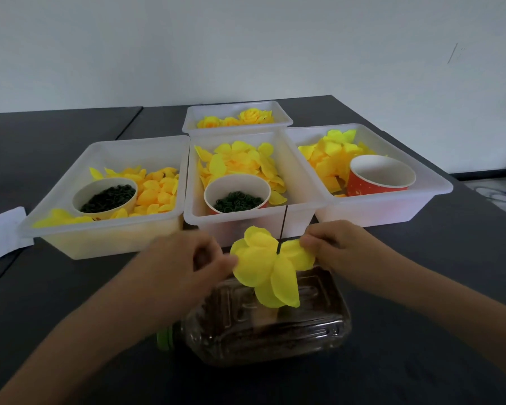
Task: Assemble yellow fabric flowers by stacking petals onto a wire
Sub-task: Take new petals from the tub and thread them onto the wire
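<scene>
Nearest us, bottle point(270, 320) lies flat as wire point(282, 229) stand. Both hands' fingers pinch petals point(265, 267) from 9 point(193, 264) and 3 o'clock point(332, 247), likely steadying the stack; supply tray point(300, 168) at 12.

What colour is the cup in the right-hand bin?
Orange-red outside, white inside; head view.

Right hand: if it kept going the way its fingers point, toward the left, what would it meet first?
The right hand pinches a yellow petal beside the wire. Going straight on, it would probably meet the wire first, then the stacked petals and left hand; depth is unclear.
</scene>
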Demonstrator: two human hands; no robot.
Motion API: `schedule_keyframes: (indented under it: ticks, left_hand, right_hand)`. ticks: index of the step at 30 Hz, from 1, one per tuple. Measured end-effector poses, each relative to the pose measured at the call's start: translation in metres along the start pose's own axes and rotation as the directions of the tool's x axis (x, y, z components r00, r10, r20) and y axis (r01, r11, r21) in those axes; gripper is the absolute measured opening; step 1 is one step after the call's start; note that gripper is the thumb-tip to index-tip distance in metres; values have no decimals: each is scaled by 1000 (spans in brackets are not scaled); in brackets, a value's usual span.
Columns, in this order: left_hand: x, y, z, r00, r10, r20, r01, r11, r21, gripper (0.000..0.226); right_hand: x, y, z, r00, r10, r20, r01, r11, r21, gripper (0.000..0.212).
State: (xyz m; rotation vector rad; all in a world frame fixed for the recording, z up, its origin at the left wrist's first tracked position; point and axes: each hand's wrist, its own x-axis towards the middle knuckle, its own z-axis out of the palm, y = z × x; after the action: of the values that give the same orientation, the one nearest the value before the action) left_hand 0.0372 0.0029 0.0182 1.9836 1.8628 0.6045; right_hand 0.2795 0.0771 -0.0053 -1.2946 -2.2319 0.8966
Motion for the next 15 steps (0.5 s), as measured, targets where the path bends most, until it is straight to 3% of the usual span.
schedule_keyframes:
  ticks: [3,5,10,15]
  left_hand:
    - [0,6,-18,957,51,-286,-47,999,19,24]
    - [2,19,-19,935,123,-331,-155,986,-69,22]
    - [15,53,15,957,275,-89,-286,948,-139,34]
    - [24,50,41,973,230,-14,-228,955,-188,22]
  right_hand:
    - [-3,1,-13,995,34,-94,-26,996,85,34]
    - [-2,1,-23,986,58,-154,-40,992,117,29]
    - [-2,5,-38,982,56,-182,-33,991,129,19]
    - [-6,16,-47,987,123,-105,-109,986,128,20]
